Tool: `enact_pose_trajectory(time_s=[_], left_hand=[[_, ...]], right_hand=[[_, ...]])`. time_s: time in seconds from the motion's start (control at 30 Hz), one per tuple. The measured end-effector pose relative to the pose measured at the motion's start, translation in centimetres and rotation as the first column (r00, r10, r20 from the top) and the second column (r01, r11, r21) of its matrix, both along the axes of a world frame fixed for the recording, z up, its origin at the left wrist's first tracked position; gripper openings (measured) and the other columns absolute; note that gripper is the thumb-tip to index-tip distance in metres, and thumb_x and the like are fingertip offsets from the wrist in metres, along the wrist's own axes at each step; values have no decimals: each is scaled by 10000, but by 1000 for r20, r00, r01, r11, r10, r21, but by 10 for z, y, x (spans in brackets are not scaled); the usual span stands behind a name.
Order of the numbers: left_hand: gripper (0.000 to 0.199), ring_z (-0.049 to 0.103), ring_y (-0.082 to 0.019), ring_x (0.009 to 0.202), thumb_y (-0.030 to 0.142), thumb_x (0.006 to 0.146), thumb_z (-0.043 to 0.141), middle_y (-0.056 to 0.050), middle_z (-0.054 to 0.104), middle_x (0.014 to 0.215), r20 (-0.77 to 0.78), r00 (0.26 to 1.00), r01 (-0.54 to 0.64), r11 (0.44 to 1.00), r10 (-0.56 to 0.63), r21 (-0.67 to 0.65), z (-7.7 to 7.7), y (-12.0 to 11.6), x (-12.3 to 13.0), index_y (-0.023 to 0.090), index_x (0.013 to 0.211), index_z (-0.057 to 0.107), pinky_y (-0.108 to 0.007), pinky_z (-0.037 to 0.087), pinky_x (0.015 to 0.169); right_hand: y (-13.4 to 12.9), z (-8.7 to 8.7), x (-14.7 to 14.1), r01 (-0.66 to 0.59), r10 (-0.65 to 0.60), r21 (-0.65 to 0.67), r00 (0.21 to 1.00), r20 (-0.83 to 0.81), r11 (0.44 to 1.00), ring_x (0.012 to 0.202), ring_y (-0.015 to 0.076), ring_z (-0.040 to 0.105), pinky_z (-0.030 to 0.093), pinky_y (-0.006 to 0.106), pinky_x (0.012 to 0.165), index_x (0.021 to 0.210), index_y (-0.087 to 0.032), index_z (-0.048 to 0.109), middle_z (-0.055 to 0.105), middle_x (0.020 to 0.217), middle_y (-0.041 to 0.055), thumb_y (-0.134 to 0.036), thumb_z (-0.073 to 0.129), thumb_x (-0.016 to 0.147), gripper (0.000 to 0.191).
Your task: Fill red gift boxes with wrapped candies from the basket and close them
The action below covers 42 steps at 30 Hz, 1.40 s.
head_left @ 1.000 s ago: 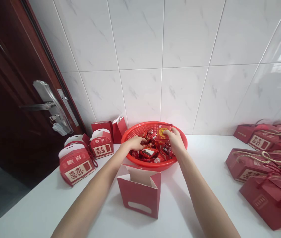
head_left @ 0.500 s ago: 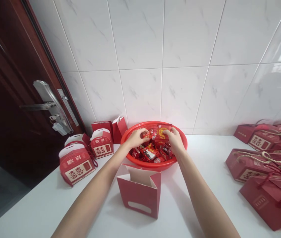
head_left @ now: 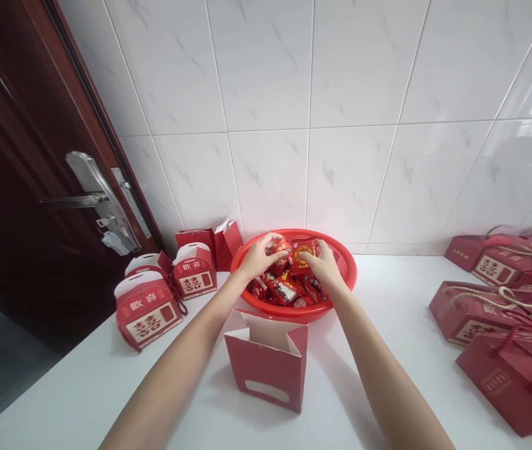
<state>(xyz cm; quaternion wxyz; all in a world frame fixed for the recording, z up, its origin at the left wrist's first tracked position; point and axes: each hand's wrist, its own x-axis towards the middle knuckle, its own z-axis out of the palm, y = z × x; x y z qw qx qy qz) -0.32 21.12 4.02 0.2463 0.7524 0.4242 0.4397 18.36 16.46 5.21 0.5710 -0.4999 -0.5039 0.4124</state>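
Over the red plastic basket [head_left: 347,275], my left hand [head_left: 262,255] is closed on a small red candy packet [head_left: 282,249]. Close beside it, my right hand [head_left: 326,262] pinches another red packet with a gold round emblem [head_left: 304,255]. Beneath both hands lies a heap of wrapped candies [head_left: 289,290], mostly in shiny red wrappers. In front of the basket, between my forearms, stands a red paper box [head_left: 268,369] with its top open and a pale cut-out low on its front.
Several red gift boxes [head_left: 148,312] with white tops stand on the left, and two narrow red boxes [head_left: 228,245] lean by the wall. More tied red boxes [head_left: 509,381] crowd the right side. A dark door with a metal handle [head_left: 101,200] is at the left.
The packet in my left hand has been raised and shows more clearly. My right hand has brought its packet slightly left and lower, nearer my left hand. The open box stays in place.
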Motion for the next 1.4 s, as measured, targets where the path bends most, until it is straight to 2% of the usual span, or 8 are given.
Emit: enact_pose_trajectory(time_s=[0.17,0.33,0.47,0.67,0.8,0.9,1.1,1.4], left_hand=[[448,662,-174,738,583,740,752,-20,695,902,25,980,198,976,-196,-95,3,-7,4,202,941,631,-279,544,649],[441,652,-181,726,565,740,759,-23,685,832,-25,969,237,958,-245,-163,5,-10,5,186,948,674,-285,533,643],[422,641,-178,699,543,748,732,-23,683,809,-70,977,192,971,-203,-140,8,-11,4,185,968,689,-290,527,656],[340,677,-198,721,367,872,423,-46,718,794,-172,977,88,972,-127,-217,1,1,-1,187,920,709,-288,528,638],[171,668,-202,664,296,713,591,-21,735,710,-353,923,37,947,-155,-319,-9,10,-7,205,711,736,-266,495,613],[153,688,-213,713,299,663,675,-15,773,792,-439,879,18,933,-187,-360,-11,12,-12,226,757,771,-254,487,638],[488,718,-226,917,394,679,746,-43,769,1152,-464,846,46,904,-262,-426,-9,13,-14,243,1143,749,-232,507,701],[565,712,-258,1045,292,548,836,-17,769,1156,-369,837,166,830,-404,-533,-4,6,-4,252,1106,753,-249,541,808]], right_hand=[[-4,1,-1,-130,129,13,992,12,991,833,231,670,528,343,724,864,-229,536,689,852,4,-346,680,699,249],[-4,-2,-1,-134,132,61,990,40,989,810,229,670,521,340,699,844,-228,542,701,835,-3,-364,754,649,319],[1,-6,-1,-69,63,118,997,54,991,777,230,642,497,355,703,818,-230,549,681,789,-9,-366,767,629,319],[4,-8,2,26,-29,177,999,15,984,799,229,641,508,358,722,918,-232,560,680,841,1,-416,744,683,351],[4,-9,4,107,-109,183,994,-2,977,795,235,632,505,367,725,922,-235,548,674,834,2,-419,748,691,356],[4,-8,4,111,-112,190,994,-6,976,771,230,629,505,365,724,897,-231,564,679,826,3,-413,747,690,330],[4,-7,3,102,-104,201,995,3,974,795,234,629,503,362,737,890,-231,577,686,840,5,-406,742,693,312],[4,-6,3,91,-93,196,996,1,976,796,239,636,504,367,740,895,-234,577,695,860,12,-394,740,691,306]])
